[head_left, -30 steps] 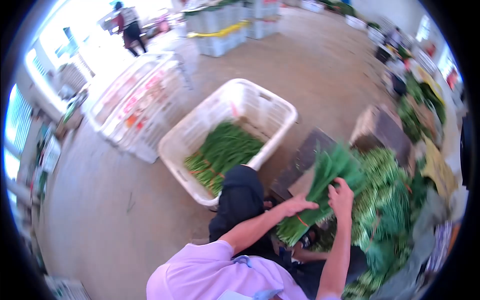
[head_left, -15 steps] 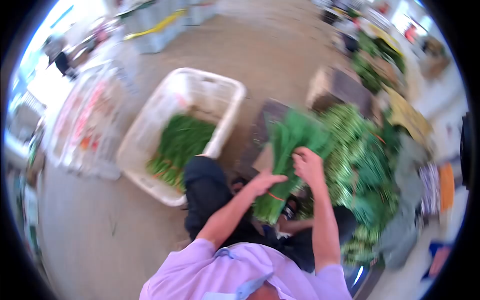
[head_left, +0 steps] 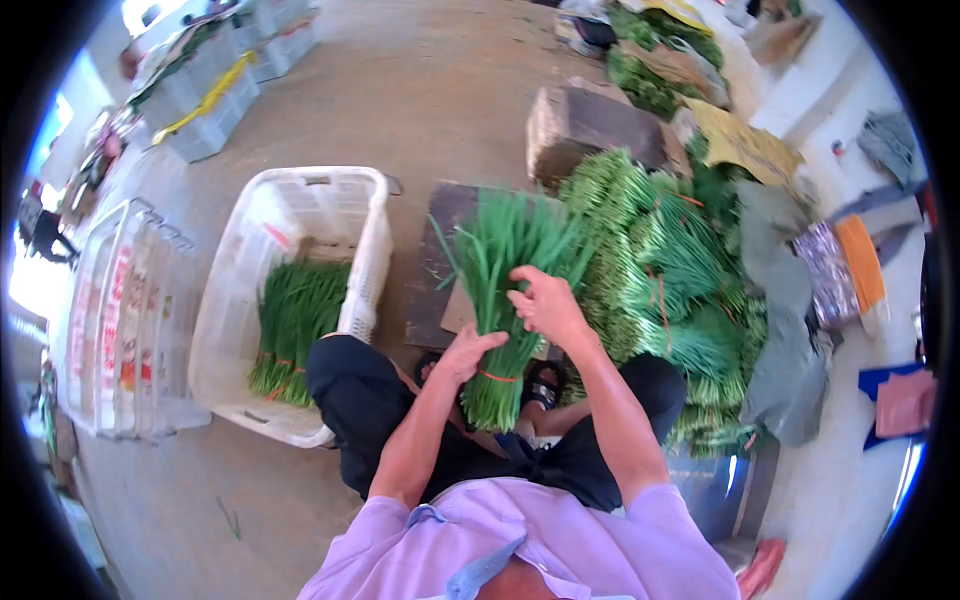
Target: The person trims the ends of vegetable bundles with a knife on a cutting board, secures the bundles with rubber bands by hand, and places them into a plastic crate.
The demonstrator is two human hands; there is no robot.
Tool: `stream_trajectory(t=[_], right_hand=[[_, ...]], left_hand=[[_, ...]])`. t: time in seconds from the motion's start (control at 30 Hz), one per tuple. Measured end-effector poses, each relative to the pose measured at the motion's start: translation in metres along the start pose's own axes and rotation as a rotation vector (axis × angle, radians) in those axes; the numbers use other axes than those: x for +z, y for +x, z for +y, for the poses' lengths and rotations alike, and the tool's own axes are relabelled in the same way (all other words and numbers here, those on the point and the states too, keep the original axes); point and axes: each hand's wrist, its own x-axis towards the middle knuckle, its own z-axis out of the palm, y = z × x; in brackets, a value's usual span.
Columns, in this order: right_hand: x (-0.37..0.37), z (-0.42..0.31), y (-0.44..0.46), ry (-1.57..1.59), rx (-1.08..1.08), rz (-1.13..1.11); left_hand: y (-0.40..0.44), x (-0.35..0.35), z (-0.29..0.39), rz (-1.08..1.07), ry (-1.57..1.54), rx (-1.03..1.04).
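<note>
A bundle of green chives (head_left: 500, 250), tied low down with a red band, stands between my knees with its cut stems toward me. My left hand (head_left: 470, 352) is closed round the bundle's left side, just above the band. On the other side, my right hand (head_left: 548, 300) has its fingers curled in among the leaves higher up; their tips are partly hidden. Behind the bundle lies a dark board (head_left: 428, 300). To the left, a white plastic basket (head_left: 215, 330) contains more banded chives (head_left: 300, 320).
A big pile of chives (head_left: 640, 260) lies on my right, beside a grey cloth (head_left: 775, 350). A dark-topped box (head_left: 600, 125) stands beyond it. Stacked clear crates (head_left: 125, 330) are at far left. Pale blue bins (head_left: 205, 105) stand at the back left.
My view has turned and steadied, so the surroundings appear shifted left. My right hand has curled differently at the leaves, and the leaf tops are more spread. My left hand keeps its hold.
</note>
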Motion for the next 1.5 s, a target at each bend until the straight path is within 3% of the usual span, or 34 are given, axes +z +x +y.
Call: stream_trajectory(t=[0.07,0.2,0.27,0.47,0.53,0.57,0.63,0.7,0.73,0.8,0.87,0.93,1.0,1.03,1.07,1.1,1.2,1.27,1.43,1.5], right_hand=[[0.006,0.011,0.005,0.022,-0.012,0.018],[0.009,0.019,0.011,0.226,0.055,-0.014],[0.009,0.012,0.009,-0.004,-0.009,0.03],[0.018,0.021,0.019,-0.131,-0.086,0.08],[0.011,0.026,0.021,0.143,-0.136,0.36],[0.001,0.019,0.016,0.299,-0.105,0.335],[-0.017,0.002,0.0,0.507,0.005,0.223],[-0.036,0.018,-0.016,0.427,0.114,-0.157],[-0.038,0.028,-0.02,0.238,0.259,-0.264],[-0.023,0.069,-0.019,-0.131,0.263,-0.19],[0.006,0.096,-0.015,-0.066,0.202,0.009],[0.04,0.074,-0.013,0.004,0.101,0.259],[0.062,0.064,0.0,0.198,0.036,0.256],[0.063,0.052,0.0,0.178,0.166,0.219],[0.065,0.053,0.006,0.234,0.166,0.196],[0.076,0.068,0.015,0.555,-0.043,0.153],[0.079,0.083,0.027,0.574,-0.142,0.177],[0.076,0.101,0.041,0.579,-0.154,0.16],[0.065,0.069,0.036,0.575,-0.072,0.022],[0.069,0.061,0.029,0.484,-0.082,0.07]], left_hand=[[-0.008,0.008,0.013,0.054,0.077,-0.065],[-0.002,-0.002,-0.004,0.028,0.072,0.08],[-0.005,0.003,-0.002,0.033,0.014,0.09],[-0.004,0.002,0.001,0.104,0.028,0.077],[-0.011,0.004,0.008,0.114,0.067,0.05],[-0.017,0.008,0.014,0.075,0.122,0.127],[-0.016,0.007,0.016,0.095,0.031,-0.007],[-0.008,0.0,0.008,0.1,-0.064,-0.022],[-0.002,-0.003,0.005,0.101,-0.136,-0.027],[-0.001,0.002,0.006,0.124,-0.203,-0.018],[0.005,0.006,-0.002,0.15,-0.167,-0.018],[0.003,0.015,-0.002,0.245,0.028,0.116],[-0.004,0.018,-0.003,0.428,0.487,0.222],[-0.017,0.028,0.009,0.535,0.578,0.271],[-0.004,0.011,-0.007,0.55,0.55,0.512],[-0.013,0.012,0.004,0.574,0.602,0.412],[-0.014,0.003,0.01,0.464,0.557,0.358],[-0.012,0.003,0.011,0.335,0.417,0.464],[-0.01,0.004,0.016,0.347,0.183,0.538],[-0.008,0.0,0.013,0.361,0.125,0.492]])
